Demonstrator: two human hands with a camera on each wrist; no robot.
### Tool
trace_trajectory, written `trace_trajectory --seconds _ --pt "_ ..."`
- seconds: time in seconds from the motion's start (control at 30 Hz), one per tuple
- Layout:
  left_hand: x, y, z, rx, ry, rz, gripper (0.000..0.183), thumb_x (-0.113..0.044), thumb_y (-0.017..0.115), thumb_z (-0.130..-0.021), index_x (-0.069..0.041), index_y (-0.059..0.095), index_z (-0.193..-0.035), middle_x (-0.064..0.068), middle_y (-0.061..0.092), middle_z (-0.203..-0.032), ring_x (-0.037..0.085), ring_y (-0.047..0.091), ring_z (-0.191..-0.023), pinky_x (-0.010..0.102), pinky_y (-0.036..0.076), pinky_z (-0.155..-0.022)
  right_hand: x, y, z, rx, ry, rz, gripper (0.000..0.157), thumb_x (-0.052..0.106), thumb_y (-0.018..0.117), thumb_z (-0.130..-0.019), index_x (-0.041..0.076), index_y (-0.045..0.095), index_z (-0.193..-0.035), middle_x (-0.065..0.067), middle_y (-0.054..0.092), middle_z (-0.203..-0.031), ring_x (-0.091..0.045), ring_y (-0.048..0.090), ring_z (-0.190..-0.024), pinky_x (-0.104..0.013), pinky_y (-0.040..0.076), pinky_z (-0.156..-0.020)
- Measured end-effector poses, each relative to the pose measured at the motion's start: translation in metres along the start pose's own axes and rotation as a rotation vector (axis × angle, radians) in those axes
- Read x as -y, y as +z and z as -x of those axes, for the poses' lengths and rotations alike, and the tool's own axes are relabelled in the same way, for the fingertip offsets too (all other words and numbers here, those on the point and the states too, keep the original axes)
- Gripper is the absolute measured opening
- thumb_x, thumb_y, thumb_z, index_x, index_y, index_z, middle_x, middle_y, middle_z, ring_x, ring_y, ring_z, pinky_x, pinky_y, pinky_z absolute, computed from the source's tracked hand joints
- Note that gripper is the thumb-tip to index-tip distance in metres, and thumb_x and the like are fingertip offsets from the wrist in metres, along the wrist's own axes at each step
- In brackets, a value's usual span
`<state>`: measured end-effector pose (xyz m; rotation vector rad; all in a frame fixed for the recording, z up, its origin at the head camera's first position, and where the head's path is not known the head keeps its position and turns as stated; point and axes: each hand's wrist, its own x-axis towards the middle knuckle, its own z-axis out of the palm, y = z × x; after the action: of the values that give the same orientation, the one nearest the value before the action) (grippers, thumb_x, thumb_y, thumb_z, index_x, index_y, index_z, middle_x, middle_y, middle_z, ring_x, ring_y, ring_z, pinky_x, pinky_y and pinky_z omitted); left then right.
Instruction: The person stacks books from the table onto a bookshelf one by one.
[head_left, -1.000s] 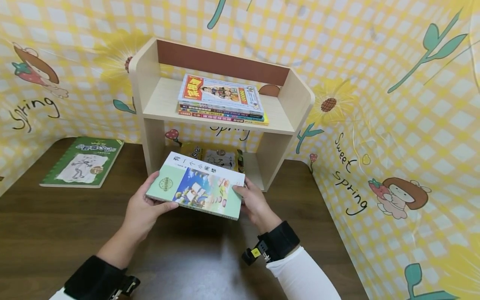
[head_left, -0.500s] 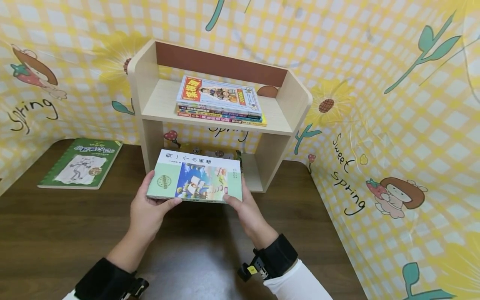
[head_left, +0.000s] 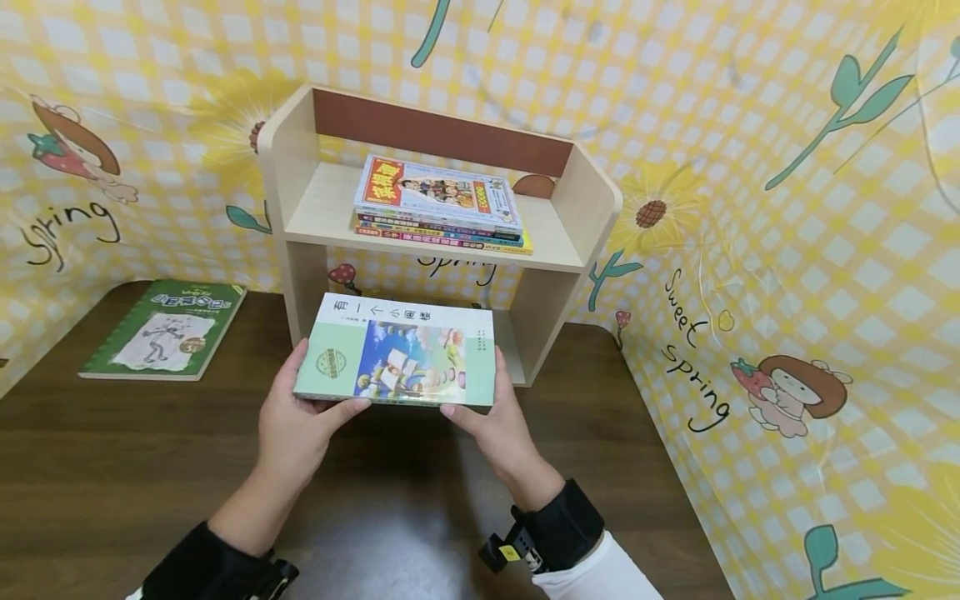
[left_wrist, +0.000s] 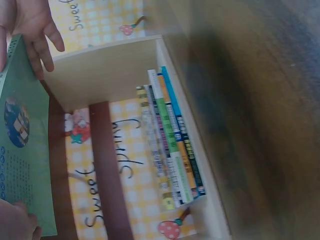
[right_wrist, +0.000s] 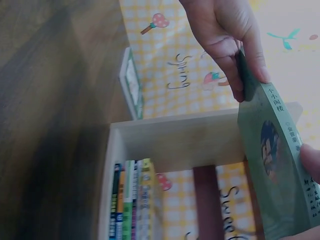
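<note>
A pale green paperback book (head_left: 405, 354) with a white top band and a blue picture is held in the air, front cover up. My left hand (head_left: 300, 417) grips its left end, with the thumb along the near edge. At the right end my right hand (head_left: 502, 429) grips it, thumb also at the near edge. The fingers under the book are mostly hidden in the head view. Its green back cover (left_wrist: 27, 135) shows in the left wrist view, and its spine (right_wrist: 287, 130) in the right wrist view.
Just beyond the book stands a two-tier wooden shelf (head_left: 288, 167). Its upper tier bears a stack of books (head_left: 438, 200). More books (left_wrist: 170, 140) lie stacked on the lower tier. A green book (head_left: 165, 333) lies on the dark table (head_left: 112, 450) at left.
The green paperback has turned from slanted to nearly level in my hands. My right thumb has slid from the cover to the near edge; my left hand has kept its grip.
</note>
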<state>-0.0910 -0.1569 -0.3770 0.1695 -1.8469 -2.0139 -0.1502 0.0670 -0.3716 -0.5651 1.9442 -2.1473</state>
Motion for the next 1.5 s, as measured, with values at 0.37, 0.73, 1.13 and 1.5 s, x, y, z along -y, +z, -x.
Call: trace_trajectory --seconds 0.37,0.73,1.13,1.5 --pt "-0.048 0.009 -0.008 0.031 0.123 -0.035 0.095 0.005 0.077 -0.077 -0.001 0.016 -0.151 0.019 0.032 -0.146 0.010 0.051 -0.115 0.012 0.048 -0.085 0.052 -0.002 -0.001 -0.075 -0.063 0.072 0.103 -0.002 0.072 -0.083 0.017 0.003 -0.156 -0.001 0.022 -0.158 -0.021 0.036 -0.136 -0.033 0.035 -0.108" --pt "-0.086 0.032 -0.053 0.078 0.163 -0.105 0.098 -0.005 0.078 -0.079 -0.007 0.014 -0.153 0.012 0.030 -0.148 0.025 0.046 -0.125 0.016 0.048 -0.090 0.088 -0.021 -0.045 -0.057 -0.094 0.065 0.097 -0.006 0.067 -0.086 0.022 0.006 -0.156 0.004 0.033 -0.152 -0.016 0.041 -0.132 -0.036 0.034 -0.109" --pt "-0.096 0.040 -0.094 0.045 0.029 -0.152 0.104 -0.017 0.081 -0.079 -0.010 0.010 -0.155 0.008 0.024 -0.155 0.020 0.036 -0.134 0.030 0.038 -0.108 0.103 -0.029 -0.087 -0.068 -0.017 0.154 0.090 0.007 0.070 -0.088 0.022 0.013 -0.155 0.003 0.043 -0.146 -0.014 0.042 -0.131 -0.034 0.029 -0.112" --pt "-0.105 0.044 -0.121 0.056 0.008 -0.280 0.098 -0.019 0.081 -0.079 -0.006 0.018 -0.153 0.012 0.031 -0.149 0.022 0.039 -0.129 0.032 0.036 -0.106 0.104 -0.034 -0.109 -0.146 0.057 0.314 0.085 0.028 0.073 -0.088 0.027 0.020 -0.154 -0.001 -0.002 -0.163 -0.017 -0.011 -0.147 -0.043 0.003 -0.119"
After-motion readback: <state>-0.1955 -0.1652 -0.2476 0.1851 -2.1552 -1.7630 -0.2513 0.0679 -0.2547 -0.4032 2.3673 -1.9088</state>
